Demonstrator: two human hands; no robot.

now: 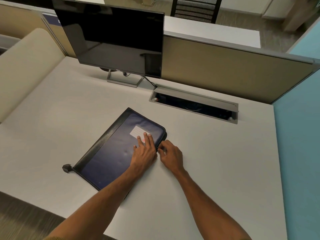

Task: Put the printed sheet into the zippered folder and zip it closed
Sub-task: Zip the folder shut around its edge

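- The zippered folder [110, 153] lies flat on the white desk [216, 161], a little left of the middle and near to the front edge; it is turned diagonally, its cover is down, and the colour is dark blue with a black border.
- On the cover, toward the far right corner, we see a white label [137, 132] with thin lines; at the near left corner a small black tab [66, 168] sticks out onto the desk.
- The left hand [143, 153] rests flat on the cover with straight fingers; the fingertips touch the label; it presses only and grasps nothing.
- The right hand [170, 153] is just beside the left one, at the right edge of the folder; its fingers are curled and pinch at the zipper [157, 148]; the pull itself is too small for us to tell.
- Behind the folder, to the right, an open cable box [194, 105] is sunk in the desk; its grey lid stands tilted up.
- Farther back on the left stands a dark monitor [110, 40] on a metal stand [121, 80]; a black cable [149, 82] runs from it to the cable box.
- A beige partition [225, 70] closes the back of the desk; a teal panel [297, 135] closes the right side.
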